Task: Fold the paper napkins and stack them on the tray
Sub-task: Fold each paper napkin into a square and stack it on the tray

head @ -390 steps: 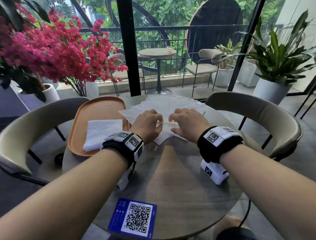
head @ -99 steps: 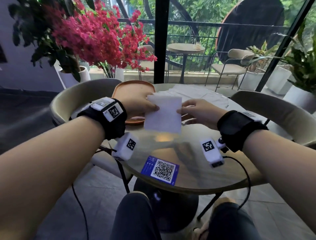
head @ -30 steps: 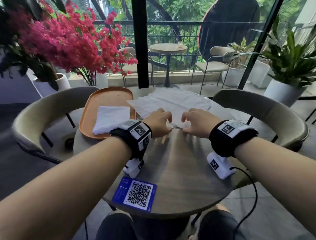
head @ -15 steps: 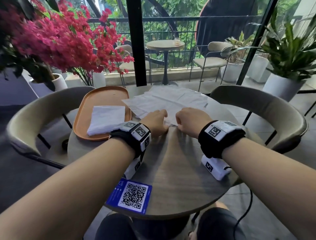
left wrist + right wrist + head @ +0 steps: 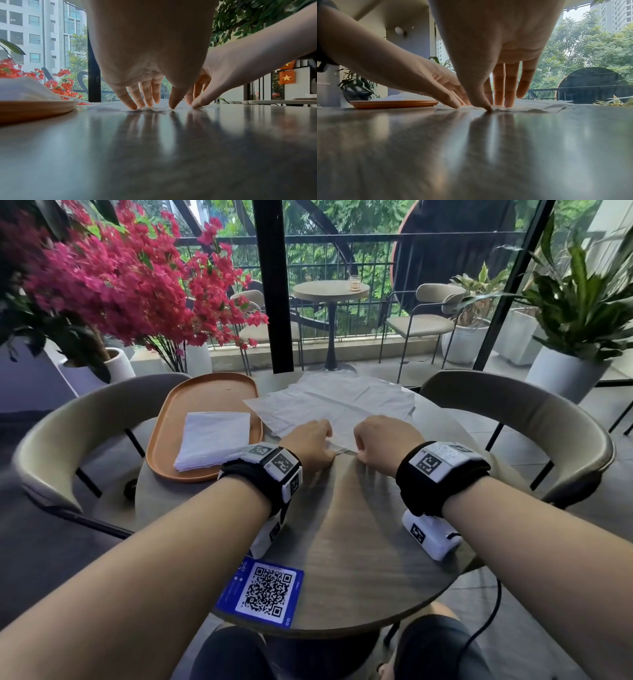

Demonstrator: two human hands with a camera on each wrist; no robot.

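A loose pile of unfolded white napkins (image 5: pixel 342 402) lies on the far half of the round table (image 5: pixel 342 542). Left of it sits an orange tray (image 5: pixel 205 390) with a stack of folded napkins (image 5: pixel 214 438) in its near part. Both hands are at the pile's near edge, close together. My left hand (image 5: pixel 327 440) pinches that edge between thumb and fingertips (image 5: pixel 133 107), and the paper bunches a little there. My right hand (image 5: pixel 358 445) pinches the same edge just to the right, thumb (image 5: pixel 488 108) down at the paper's border.
A blue QR-code card (image 5: pixel 265 590) lies at the table's near edge. Curved beige chairs stand to the left (image 5: pixel 85 412) and right (image 5: pixel 513 405). Potted red flowers (image 5: pixel 120 285) rise behind the tray, and glass doors lie beyond.
The folded napkin I held 3.3 s ago now lies on the tray's stack. Both hands have come back to the pile's near edge and moved slightly closer together over the last second.
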